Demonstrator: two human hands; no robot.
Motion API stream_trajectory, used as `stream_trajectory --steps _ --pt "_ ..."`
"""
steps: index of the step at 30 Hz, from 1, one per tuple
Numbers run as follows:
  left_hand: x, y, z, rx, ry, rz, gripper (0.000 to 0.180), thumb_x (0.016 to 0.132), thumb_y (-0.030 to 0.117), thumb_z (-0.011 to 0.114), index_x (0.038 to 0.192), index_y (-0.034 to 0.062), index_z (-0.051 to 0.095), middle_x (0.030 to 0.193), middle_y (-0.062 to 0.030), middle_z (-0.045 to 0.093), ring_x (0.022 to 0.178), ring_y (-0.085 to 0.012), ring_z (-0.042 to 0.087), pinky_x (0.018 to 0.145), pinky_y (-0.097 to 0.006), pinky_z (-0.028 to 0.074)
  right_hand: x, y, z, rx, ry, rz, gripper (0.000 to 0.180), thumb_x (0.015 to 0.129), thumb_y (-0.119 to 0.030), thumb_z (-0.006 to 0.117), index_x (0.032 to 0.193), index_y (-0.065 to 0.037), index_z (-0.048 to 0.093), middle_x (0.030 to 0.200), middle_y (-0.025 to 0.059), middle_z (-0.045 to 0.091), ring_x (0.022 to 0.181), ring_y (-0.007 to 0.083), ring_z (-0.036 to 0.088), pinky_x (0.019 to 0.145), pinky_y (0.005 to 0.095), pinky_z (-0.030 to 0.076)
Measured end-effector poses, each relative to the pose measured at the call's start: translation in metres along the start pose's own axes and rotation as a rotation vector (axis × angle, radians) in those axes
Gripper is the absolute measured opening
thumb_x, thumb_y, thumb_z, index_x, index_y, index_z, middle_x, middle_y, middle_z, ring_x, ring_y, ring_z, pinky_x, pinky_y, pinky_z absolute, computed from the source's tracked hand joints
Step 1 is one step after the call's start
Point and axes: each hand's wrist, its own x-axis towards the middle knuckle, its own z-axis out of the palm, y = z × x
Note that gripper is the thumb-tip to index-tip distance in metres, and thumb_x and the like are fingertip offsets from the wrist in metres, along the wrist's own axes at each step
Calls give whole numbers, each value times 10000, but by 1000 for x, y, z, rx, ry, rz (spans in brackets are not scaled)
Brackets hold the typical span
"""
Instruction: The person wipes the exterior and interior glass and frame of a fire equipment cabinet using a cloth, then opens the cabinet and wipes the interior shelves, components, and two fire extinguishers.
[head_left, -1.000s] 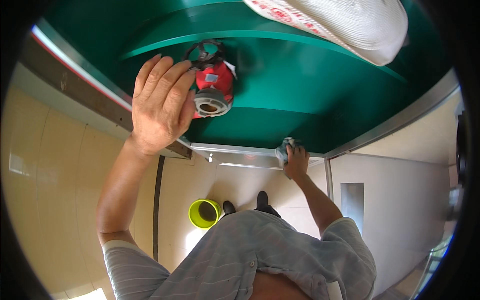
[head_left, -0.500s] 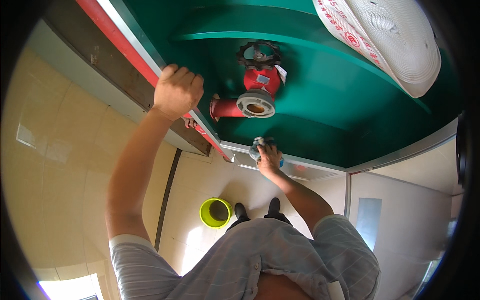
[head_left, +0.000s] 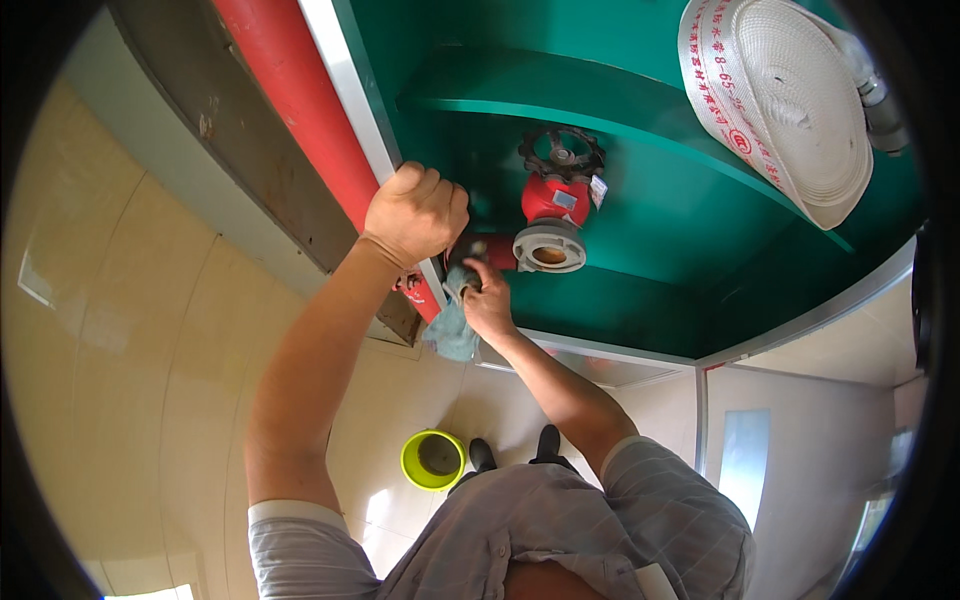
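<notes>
the left hand (head_left: 415,212) is closed in a fist around the silver edge of the cabinet frame (head_left: 345,95), seemingly as a brace. the right hand (head_left: 488,300) is curled tight on one pale blue cloth (head_left: 453,322), pressed against the pipe just left of the single red valve (head_left: 553,205), inside the green cabinet (head_left: 650,230). one coiled white hose (head_left: 790,100) hangs upper right; one yellow-green bucket (head_left: 434,460) stands on the floor below.

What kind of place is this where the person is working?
Most likely a fire hose cabinet set in a tiled wall of a building. The green cabinet interior holds a red hydrant valve with a black handwheel and a coiled white fire hose; a yellow bucket stands on the floor.
</notes>
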Motion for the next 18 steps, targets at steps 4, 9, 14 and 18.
stream_trajectory --steps 4,9,14,18 --pt "3 -3 0 -45 45 2 169 647 160 661 600 136 500 562 -2 414 574 -173 457 679 -320 350 44 -27 -15 -338 164 -311 543 721 -50 631 1258 -86 551 1257 232 529 1116 443 520 895 490 470" --pt "8 -3 6 -100 129 44 180 647 162 656 595 138 485 560 -10 400 571 -179 449 675 -318 351 51 1 -2 -1032 -105 -274 426 810 -204 595 1229 -135 580 1234 170 547 1171 362 489 897 511 434" --pt "6 1 4 -87 58 23 117 680 174 592 612 135 505 578 -17 462 613 -184 488 772 -304 374 37 23 -23 -917 16 -66 225 838 -171 585 1051 -104 617 1121 145 544 1102 362 519 856 495 470" --pt "-5 -6 -1 -68 13 27 113 689 175 583 614 133 509 576 -15 462 614 -183 489 769 -298 367 5 10 -32 -925 -76 6 289 793 -171 639 1070 -94 609 1141 146 574 1109 375 533 823 485 505"
